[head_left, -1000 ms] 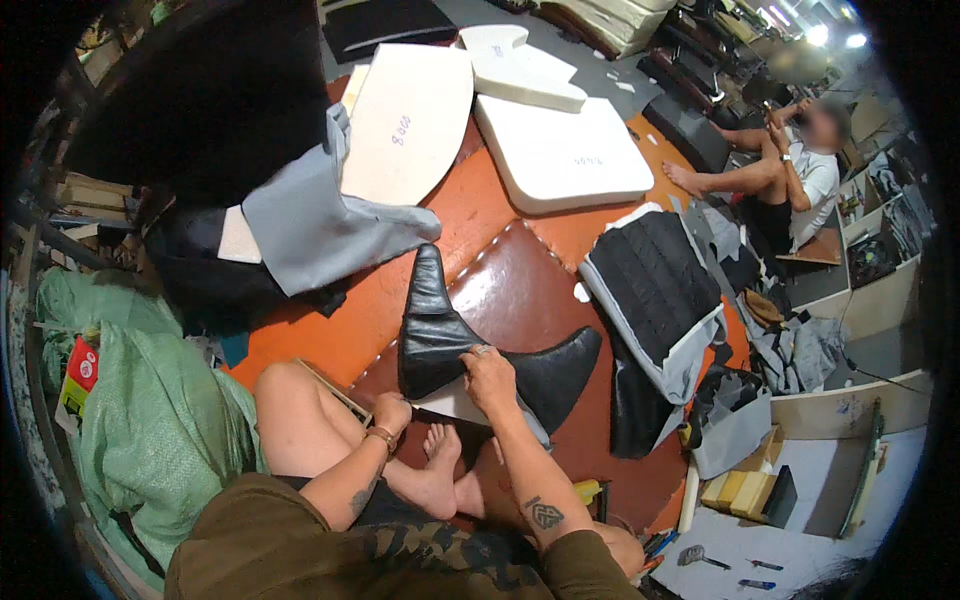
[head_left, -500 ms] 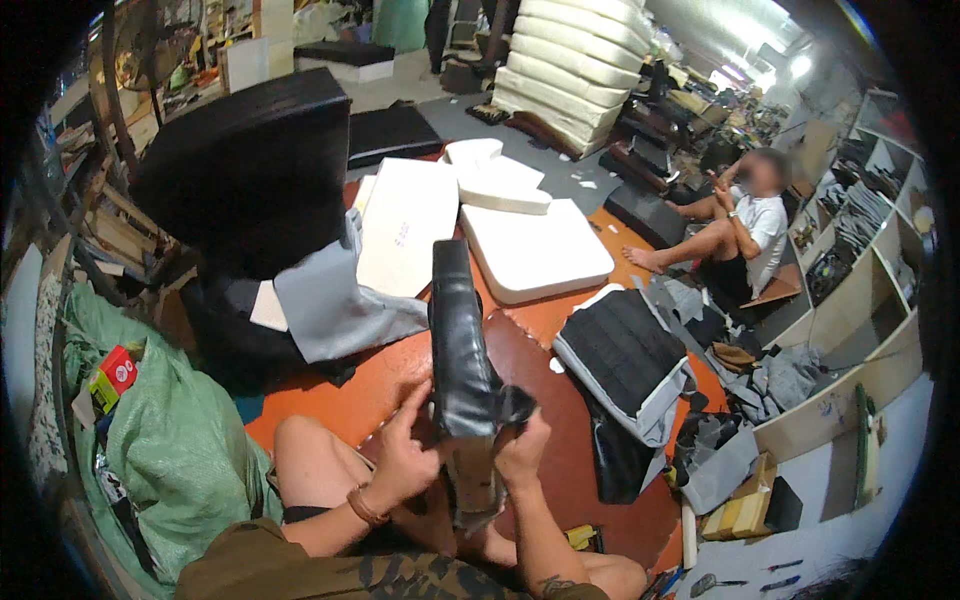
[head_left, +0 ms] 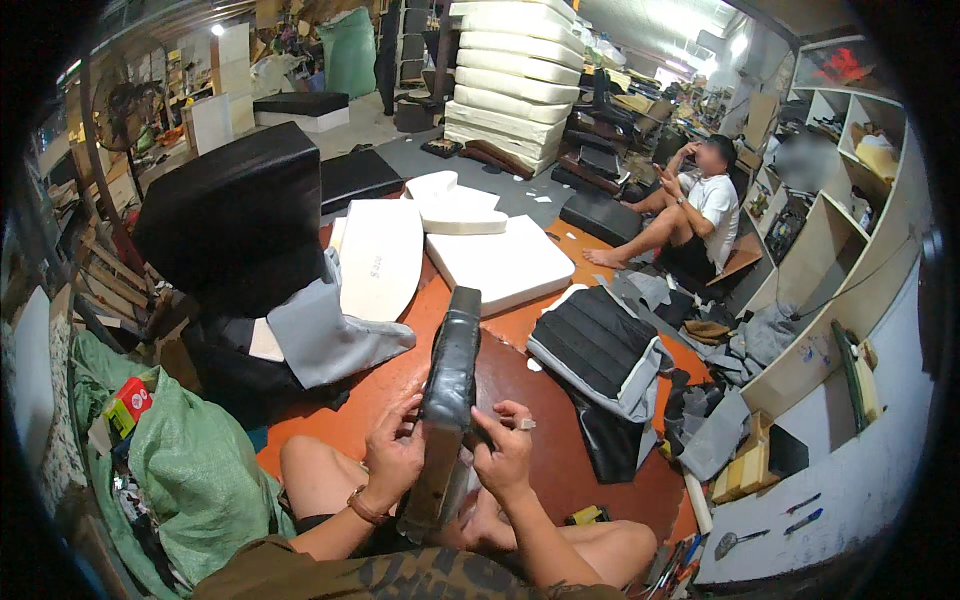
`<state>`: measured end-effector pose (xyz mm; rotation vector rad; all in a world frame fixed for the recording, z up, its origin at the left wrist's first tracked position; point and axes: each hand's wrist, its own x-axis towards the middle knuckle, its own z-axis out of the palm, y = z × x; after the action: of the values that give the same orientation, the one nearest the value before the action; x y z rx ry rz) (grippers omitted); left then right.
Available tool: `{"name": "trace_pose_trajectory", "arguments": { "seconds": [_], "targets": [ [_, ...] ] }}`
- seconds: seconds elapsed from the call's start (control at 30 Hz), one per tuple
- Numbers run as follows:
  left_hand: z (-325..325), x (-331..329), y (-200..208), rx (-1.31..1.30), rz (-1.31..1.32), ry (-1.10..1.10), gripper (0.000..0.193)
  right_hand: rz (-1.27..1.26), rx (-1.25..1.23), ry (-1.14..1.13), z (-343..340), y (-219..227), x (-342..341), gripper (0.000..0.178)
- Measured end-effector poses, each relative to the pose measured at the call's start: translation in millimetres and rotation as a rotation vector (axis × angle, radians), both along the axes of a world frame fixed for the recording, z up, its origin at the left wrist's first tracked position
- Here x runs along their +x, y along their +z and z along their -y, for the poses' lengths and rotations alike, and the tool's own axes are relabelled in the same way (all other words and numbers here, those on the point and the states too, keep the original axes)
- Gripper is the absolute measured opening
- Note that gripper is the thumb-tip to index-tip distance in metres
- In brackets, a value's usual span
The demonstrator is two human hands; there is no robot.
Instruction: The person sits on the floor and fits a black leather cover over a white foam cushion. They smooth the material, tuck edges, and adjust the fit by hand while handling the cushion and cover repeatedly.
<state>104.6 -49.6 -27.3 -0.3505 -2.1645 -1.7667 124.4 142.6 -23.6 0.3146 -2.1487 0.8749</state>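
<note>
A long, narrow block [head_left: 437,478] with a brownish lower part stands tilted between my legs. A shiny black leatherette cover [head_left: 452,375] sheathes its upper part. My left hand [head_left: 394,452] pinches the cover's lower edge on the left side, fingers bent against it. On the opposite side my right hand [head_left: 503,455] grips that edge between thumb and forefinger; its other fingers are curled and a ring shows on one. The block's lower end is partly hidden by my clothing and legs.
Ahead lie white foam pads [head_left: 500,262] and grey fabric [head_left: 335,330] beside a big black cushion [head_left: 235,200]. A black-and-grey cover [head_left: 598,345] rests to the right. A green sack [head_left: 205,470] stands at left. Another person [head_left: 700,205] sits far right, near shelves [head_left: 825,250].
My right hand has let go of a bunched flap and holds the cover's edge, which now lies flatter. My left forefinger, stretched out before, is bent at the edge. The view has tilted up.
</note>
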Motion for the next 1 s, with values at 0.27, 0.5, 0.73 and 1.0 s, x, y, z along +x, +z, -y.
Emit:
{"name": "trace_pose_trajectory", "arguments": {
  "seconds": [0.27, 0.5, 0.73, 1.0],
  "targets": [
    [0, 4, 16, 0.013, 0.020, 0.064, 0.018, 0.071, -0.210, 0.086, 11, -6, 6, 0.036],
    [24, -10, 23, -0.151, -0.049, 0.000, 0.018, 0.536, -0.449, 0.222, 6, 25, 4, 0.018],
    [52, 13, 15, 0.093, 0.608, -0.385, 0.022, 0.825, -0.510, 0.382, 7, -9, 32, 0.018],
    [69, 13, 14, -0.165, 0.220, -0.757, 0.068, 0.731, -0.003, 0.395, 15, 1, 42, 0.057]
  ]
}}
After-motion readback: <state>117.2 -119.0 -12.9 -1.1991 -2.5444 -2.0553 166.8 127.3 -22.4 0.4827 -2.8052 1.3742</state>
